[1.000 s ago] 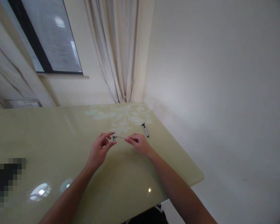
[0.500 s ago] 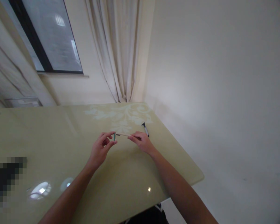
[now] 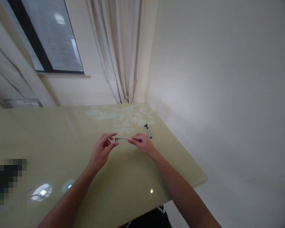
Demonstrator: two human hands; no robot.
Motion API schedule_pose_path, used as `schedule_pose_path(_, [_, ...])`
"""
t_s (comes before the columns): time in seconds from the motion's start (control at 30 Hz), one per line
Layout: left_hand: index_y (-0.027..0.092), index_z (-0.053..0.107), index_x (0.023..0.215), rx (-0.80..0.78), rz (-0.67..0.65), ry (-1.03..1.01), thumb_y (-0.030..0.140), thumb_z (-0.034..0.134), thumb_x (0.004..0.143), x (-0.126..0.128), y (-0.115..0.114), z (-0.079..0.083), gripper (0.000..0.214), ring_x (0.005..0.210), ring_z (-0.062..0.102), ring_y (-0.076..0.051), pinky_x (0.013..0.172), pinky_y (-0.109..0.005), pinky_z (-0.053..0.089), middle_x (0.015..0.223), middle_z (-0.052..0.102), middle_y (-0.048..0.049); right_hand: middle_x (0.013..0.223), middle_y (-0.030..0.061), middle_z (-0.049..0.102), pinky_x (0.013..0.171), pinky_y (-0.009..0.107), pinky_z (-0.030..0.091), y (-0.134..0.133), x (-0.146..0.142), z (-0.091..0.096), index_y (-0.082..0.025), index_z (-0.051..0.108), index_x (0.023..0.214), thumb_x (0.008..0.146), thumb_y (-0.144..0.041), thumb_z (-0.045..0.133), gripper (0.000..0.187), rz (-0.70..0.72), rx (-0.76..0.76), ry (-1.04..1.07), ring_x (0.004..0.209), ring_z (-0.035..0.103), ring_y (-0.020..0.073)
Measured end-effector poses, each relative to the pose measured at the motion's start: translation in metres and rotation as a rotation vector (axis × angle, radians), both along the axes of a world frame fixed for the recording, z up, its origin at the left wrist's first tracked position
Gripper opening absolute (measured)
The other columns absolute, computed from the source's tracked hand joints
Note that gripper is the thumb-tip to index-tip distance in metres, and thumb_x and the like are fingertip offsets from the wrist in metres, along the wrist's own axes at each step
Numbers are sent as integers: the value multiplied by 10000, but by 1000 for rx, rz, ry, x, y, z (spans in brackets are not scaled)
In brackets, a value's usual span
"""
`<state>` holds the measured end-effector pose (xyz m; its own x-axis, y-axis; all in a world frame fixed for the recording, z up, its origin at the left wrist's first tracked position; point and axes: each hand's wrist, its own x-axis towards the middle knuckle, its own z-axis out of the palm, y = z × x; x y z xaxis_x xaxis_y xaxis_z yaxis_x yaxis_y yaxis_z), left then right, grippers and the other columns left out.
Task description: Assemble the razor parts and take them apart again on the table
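Note:
Both my hands hold a small razor with a pale handle and a green head just above the glossy yellow-green table. My left hand pinches the green head end between thumb and fingers. My right hand is closed around the other end of the handle. A second razor, dark-headed with a grey handle, lies on the table just beyond my right hand.
The table's right edge runs diagonally beside a white wall. A curtain hangs in the far corner and a window is at the upper left. A blurred dark patch sits at the lower left.
My hands and the razor have barely shifted. The razor's head has turned slightly in my left fingers.

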<state>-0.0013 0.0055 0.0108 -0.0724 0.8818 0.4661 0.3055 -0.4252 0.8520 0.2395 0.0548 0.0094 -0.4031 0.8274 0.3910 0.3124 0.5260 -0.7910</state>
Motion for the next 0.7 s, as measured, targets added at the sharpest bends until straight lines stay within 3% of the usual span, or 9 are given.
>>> schedule_pose_path(0.1, [259, 737, 1140, 0, -5, 6, 358, 759, 836, 0, 0, 0, 320, 614, 475, -82, 590, -235, 422, 909, 547, 28, 695, 9, 552, 617, 267, 366, 0, 0, 0, -188, 830, 871, 919, -641, 655, 488, -87, 25, 21, 639, 502, 135])
schedule_pose_path(0.23, [258, 734, 1156, 2, 5, 24, 360, 760, 834, 0, 0, 0, 338, 613, 469, -84, 603, -240, 430, 914, 548, 26, 722, 16, 582, 615, 261, 372, -1, 0, 1, -193, 833, 912, 922, -626, 663, 466, -23, 17, -5, 639, 507, 133])
schedule_pose_path(0.37, [260, 734, 1159, 4, 18, 41, 368, 759, 835, 0, -1, 0, 342, 616, 474, -89, 608, -243, 435, 913, 552, 24, 702, 13, 570, 627, 261, 376, 0, 0, -1, -191, 832, 879, 937, -605, 655, 454, -82, 44, -6, 638, 503, 132])
schedule_pose_path(0.53, [267, 731, 1167, 13, 10, 46, 364, 755, 839, 0, -2, 1, 342, 615, 475, -86, 597, -238, 430, 916, 552, 25, 724, 17, 583, 600, 263, 375, 3, 0, -4, -179, 836, 909, 919, -614, 671, 465, -23, 35, 23, 622, 513, 131])
schedule_pose_path(0.7, [256, 738, 1134, 18, 22, 42, 361, 756, 826, 2, -3, 4, 326, 609, 481, -89, 591, -242, 427, 902, 551, 23, 708, 19, 581, 612, 272, 380, 4, 4, -3, -177, 839, 886, 914, -624, 670, 480, -77, 81, 35, 623, 511, 134])
